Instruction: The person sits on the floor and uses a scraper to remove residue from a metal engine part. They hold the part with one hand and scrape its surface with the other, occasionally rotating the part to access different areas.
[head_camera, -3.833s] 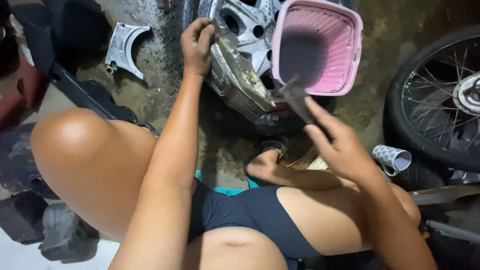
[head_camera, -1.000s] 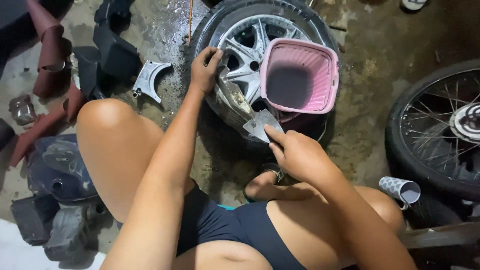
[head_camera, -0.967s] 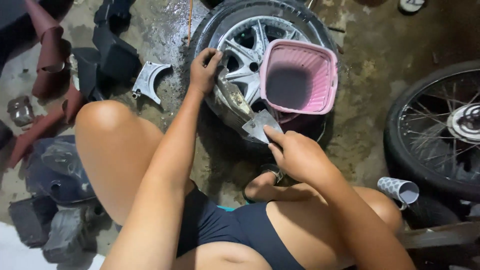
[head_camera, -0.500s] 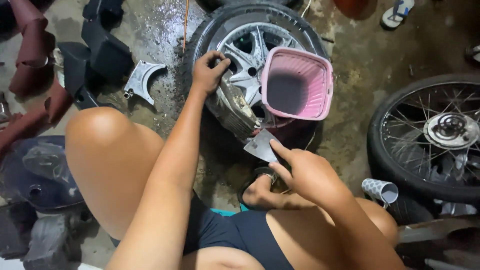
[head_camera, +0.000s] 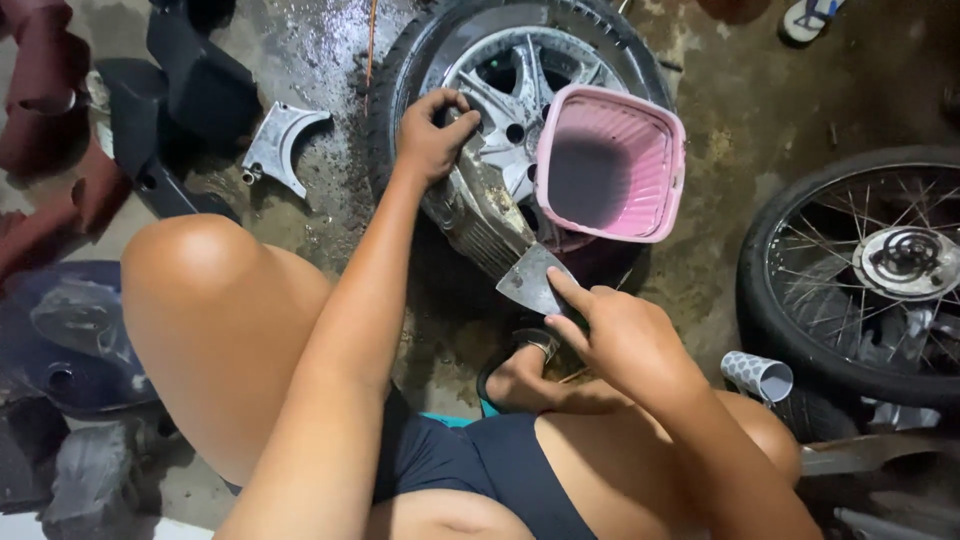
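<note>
Scraping the alloy wheel (head_camera: 500, 110) rim, we clamp our left hand (head_camera: 432, 135) on a spoke while right-hand (head_camera: 622, 335) fingers grip the scraper (head_camera: 535, 280), which seemingly needs firm pressure next.

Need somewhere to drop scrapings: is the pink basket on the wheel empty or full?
Empty: the pink basket sits on the wheel, its bare ribbed interior visible throughout.

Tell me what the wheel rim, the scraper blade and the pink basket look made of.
Wheel rim: cast metal, probably aluminium alloy, judging by its dull silver spokes with grime. Scraper blade, in the right hand: thin flat grey metal, likely steel, matte and stained. Pink basket: moulded plastic, with ribbed walls and an even, slightly glossy colour.
</note>
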